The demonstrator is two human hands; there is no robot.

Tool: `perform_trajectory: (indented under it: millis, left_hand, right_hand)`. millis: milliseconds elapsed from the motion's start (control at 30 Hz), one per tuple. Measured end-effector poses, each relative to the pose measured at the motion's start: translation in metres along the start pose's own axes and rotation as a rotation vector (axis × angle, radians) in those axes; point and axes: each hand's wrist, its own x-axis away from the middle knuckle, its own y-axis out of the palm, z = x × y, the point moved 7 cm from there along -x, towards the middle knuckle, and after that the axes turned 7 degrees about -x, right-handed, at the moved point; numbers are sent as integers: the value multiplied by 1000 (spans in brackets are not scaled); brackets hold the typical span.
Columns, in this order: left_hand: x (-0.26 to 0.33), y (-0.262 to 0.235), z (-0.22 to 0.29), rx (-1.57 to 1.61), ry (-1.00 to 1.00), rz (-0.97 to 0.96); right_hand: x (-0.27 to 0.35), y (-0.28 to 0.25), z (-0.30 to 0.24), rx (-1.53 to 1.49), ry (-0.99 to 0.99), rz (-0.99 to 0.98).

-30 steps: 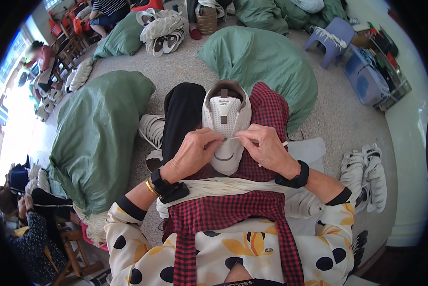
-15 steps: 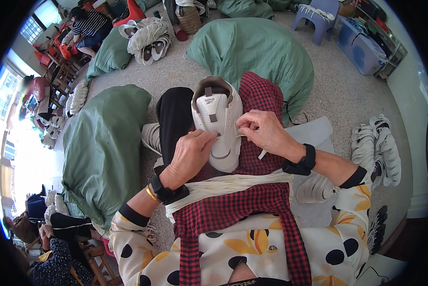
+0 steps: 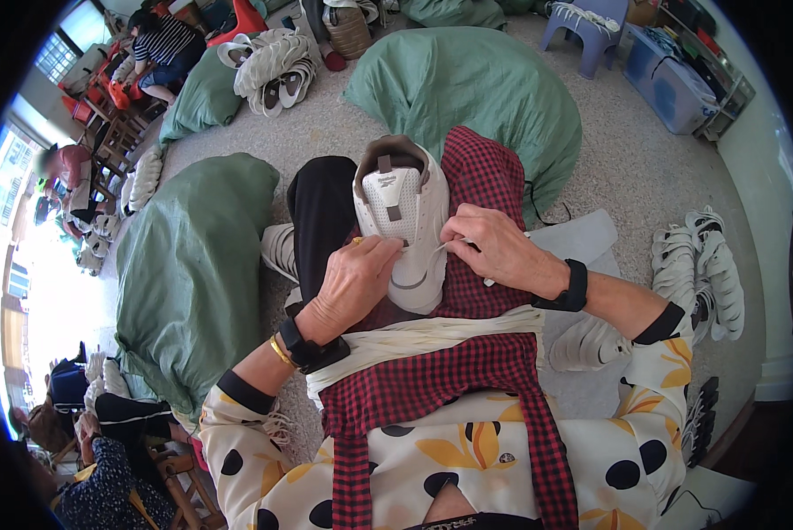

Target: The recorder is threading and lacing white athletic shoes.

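Observation:
A white sneaker [image 3: 394, 190] with a brown lining rests on my lap, its heel away from me and its toe toward me. My left hand [image 3: 350, 281] is closed in a pinch at the left side of the lace opening; what its fingertips hold is hidden. On the other side, my right hand [image 3: 500, 253] pinches a white shoelace [image 3: 439, 250] beside the sneaker's right edge. A loose lace end [image 3: 488, 283] hangs below that hand. Across my red-and-black checked apron [image 3: 414, 382] lies a bundle of pale laces [image 3: 440, 339].
Big green sacks stand at the left [image 3: 193, 265] and ahead [image 3: 476, 97]. Nested white shoe uppers [image 3: 675, 269] sit on the floor at right, near the wall. Farther back are a purple stool [image 3: 586, 31] and a plastic bin [image 3: 666, 84]. Other people sit working along the left side.
My right hand has shifted slightly right, and the lace end beneath it hangs shorter. My left hand stays pinched at the sneaker. The view has tilted slightly.

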Motion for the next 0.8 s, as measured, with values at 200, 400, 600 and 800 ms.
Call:
perform_trajectory:
  millis: [200, 400, 600, 800]
  left_hand:
    - [1, 2, -3, 9, 20, -16]
    - [0, 5, -3, -58, 15, -61]
    - [6, 1, -3, 68, -63, 58]
    - [9, 5, -11, 83, -114, 44]
  right_hand:
    - [0, 14, 3, 136, 16, -157]
    - [-11, 0, -5, -110, 46, -2]
    - [-20, 15, -12, -40, 4, 15]
    - [-26, 17, -16, -35, -58, 41]
